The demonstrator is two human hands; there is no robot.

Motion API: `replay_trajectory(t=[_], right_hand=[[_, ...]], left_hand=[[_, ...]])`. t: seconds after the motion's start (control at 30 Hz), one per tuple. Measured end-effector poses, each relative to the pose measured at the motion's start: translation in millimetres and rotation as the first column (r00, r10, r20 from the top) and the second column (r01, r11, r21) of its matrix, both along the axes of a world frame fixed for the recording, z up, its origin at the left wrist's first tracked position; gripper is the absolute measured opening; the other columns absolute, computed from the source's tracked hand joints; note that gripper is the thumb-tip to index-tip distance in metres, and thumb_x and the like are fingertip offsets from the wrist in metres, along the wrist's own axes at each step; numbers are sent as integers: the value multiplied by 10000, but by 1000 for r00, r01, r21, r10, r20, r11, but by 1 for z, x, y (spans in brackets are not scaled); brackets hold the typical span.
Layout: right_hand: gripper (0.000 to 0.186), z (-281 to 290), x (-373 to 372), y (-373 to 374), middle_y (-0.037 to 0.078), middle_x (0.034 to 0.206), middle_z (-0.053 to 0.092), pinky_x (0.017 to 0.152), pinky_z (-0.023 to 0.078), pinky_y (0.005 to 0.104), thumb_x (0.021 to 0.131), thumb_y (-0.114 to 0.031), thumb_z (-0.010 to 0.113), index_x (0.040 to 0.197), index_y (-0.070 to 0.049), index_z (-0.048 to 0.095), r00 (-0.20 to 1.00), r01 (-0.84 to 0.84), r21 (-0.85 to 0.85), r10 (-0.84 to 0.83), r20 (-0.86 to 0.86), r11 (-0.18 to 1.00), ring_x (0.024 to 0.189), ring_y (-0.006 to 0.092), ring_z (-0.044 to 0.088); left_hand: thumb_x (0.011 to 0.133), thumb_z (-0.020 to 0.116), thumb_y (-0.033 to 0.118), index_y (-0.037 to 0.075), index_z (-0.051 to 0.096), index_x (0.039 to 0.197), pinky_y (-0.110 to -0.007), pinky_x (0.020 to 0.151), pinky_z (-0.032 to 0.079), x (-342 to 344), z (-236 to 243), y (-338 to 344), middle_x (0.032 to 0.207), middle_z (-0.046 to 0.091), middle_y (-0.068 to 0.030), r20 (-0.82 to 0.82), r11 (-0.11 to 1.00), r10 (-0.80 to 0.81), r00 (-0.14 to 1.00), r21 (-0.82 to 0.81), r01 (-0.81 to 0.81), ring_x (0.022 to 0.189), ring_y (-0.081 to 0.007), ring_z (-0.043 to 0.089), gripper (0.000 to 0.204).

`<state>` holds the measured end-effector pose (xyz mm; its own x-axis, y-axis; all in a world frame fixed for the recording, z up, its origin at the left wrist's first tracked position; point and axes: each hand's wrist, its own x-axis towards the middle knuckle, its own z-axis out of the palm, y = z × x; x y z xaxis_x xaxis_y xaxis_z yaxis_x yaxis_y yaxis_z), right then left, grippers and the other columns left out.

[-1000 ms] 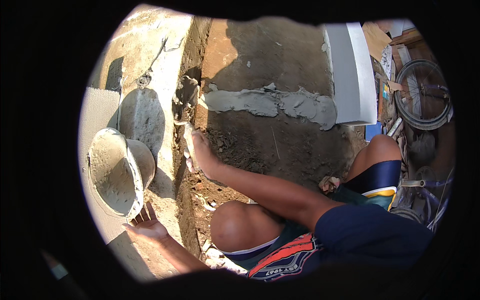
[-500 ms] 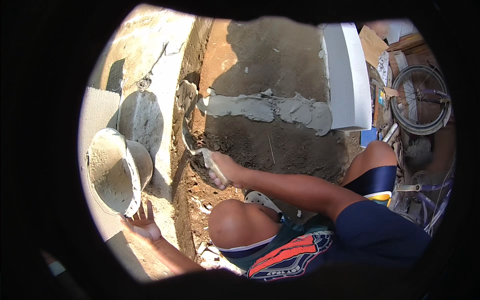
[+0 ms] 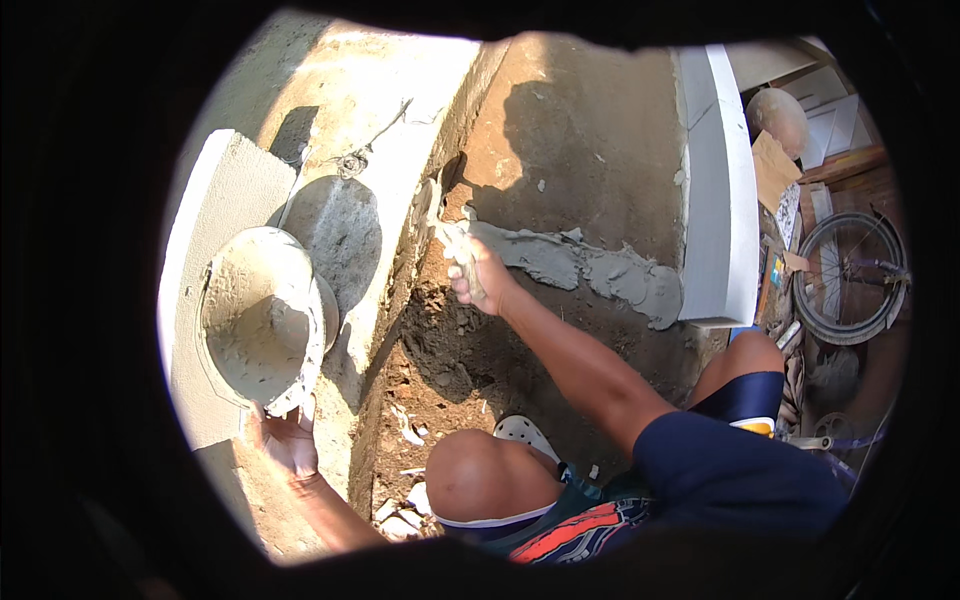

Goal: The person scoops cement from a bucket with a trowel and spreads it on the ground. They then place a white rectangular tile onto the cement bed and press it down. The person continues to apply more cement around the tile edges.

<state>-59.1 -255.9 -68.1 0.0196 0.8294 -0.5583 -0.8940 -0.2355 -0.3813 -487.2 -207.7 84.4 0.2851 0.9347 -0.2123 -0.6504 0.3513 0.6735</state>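
- Grey mortar [image 3: 628, 283], one strip: lying across the earth, its right end sitting just beside a long white block [image 3: 722, 190], its left end passing near the right hand.
- Right hand [image 3: 482, 278], one: closing around the handle of a trowel, fingers wrapping it, forearm stretching out over the soil.
- Trowel [image 3: 465, 262], one, mortar-smeared: pointing away from the person, its far end standing by the edge of the concrete ledge [image 3: 440, 85]; the blade is hardly showing.
- Bucket [image 3: 225, 345], one, grey-crusted: tilting its mouth toward the person, more mortar coating the inside; leaning in front of a pale block [image 3: 225, 180] at the left.
- Left hand [image 3: 288, 445], one: touching the bucket's lower rim, palm turning up; whether it is gripping or only propping, I cannot tell.
- Loose soil [image 3: 450, 345], one dark patch: lying between ledge and person.
- Perforated pale shoe [image 3: 525, 432], one: showing beyond a bent knee [image 3: 490, 475].
- Bicycle wheel [image 3: 838, 336], one: standing at the right, near brown cardboard [image 3: 775, 170].
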Motion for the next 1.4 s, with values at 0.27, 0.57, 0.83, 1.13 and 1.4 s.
replay_trajectory(t=[0.27,0.57,0.83,1.13,1.4], right_hand=[[521,22,-21,-72,12,773,529,448,426,325,1093,-633,396,1138,-143,566,989,28,21,-30,145,999,517,128,503],[490,-58,-72,39,66,809,574,481,488,383,1100,-608,387,1108,-141,533,981,123,-382,-55,184,916,593,205,574],[436,3,-25,-97,32,756,574,418,455,329,1114,-545,387,1158,-139,539,919,-275,-239,328,219,931,505,151,536],[439,-29,43,-21,248,959,724,665,573,524,1104,-428,425,1175,-9,534,-30,-193,-609,616,787,769,761,397,729],[351,-8,76,-82,248,1035,763,867,564,572,1060,-321,548,1195,3,550,-624,-178,-718,487,611,673,988,447,742]], left_hand=[[1063,657,263,26,443,1554,-650,1029,581,6,2,4,1546,528,-219,-92,994,103,990,-22,-105,1365,-472,556,586],[1063,653,302,46,531,1492,-665,1033,574,12,5,-1,1504,576,-191,-82,997,70,994,-10,-71,1346,-468,570,514],[1073,629,301,61,533,1493,-667,1009,588,14,1,-3,1510,576,-179,-56,995,99,994,8,-99,1355,-439,575,494],[1067,643,322,67,520,1495,-636,997,604,17,-5,-2,1475,599,-187,-130,981,181,975,-41,-188,1319,-416,604,513],[1058,660,259,14,609,1403,-670,1055,554,1,-11,7,1407,652,-211,-81,991,123,989,-36,-126,1299,-417,622,426]])
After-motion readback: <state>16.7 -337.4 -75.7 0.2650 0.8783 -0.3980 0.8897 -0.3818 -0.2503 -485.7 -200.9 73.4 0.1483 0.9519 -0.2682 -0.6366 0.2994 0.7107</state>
